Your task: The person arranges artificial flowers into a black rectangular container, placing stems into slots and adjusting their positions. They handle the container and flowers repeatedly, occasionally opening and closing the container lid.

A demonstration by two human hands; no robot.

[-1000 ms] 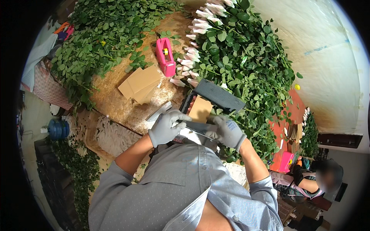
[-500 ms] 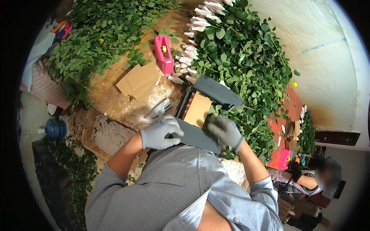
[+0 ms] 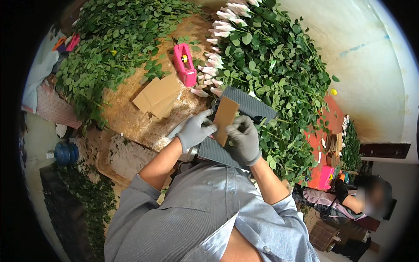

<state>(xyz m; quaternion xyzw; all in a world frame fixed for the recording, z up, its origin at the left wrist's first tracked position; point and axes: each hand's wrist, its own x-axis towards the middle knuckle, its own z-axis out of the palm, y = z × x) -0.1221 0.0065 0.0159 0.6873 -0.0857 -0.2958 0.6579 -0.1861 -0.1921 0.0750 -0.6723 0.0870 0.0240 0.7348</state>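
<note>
My left hand [image 3: 196, 129], in a grey glove, grips the left edge of a folded brown cardboard piece [image 3: 226, 114]. My gloved right hand [image 3: 244, 139] pinches the same piece on its right side. The cardboard is held over a black open holder with two dark grey ribbed flaps, the upper flap [image 3: 253, 102] behind my hands and the lower flap [image 3: 211, 151] below them. A grey metal object [image 3: 176, 129] is partly hidden behind my left hand. A pile of brown cardboard sheets [image 3: 159, 98] lies to the left, with a pink tape dispenser [image 3: 187, 75] behind it.
Leafy rose stems [image 3: 275, 65] with white-wrapped heads [image 3: 224, 28] lie piled right; more foliage [image 3: 109, 39] covers the worn table [image 3: 122, 105] left. A blue water jug [image 3: 67, 153] stands below left. A co-worker [image 3: 349, 196] works at a red table [image 3: 314, 144] lower right.
The lower ribbed flap swung down flat between the earlier frames. Since then both hands moved up and inward onto the cardboard, which is now lifted and shifted slightly within the holder.
</note>
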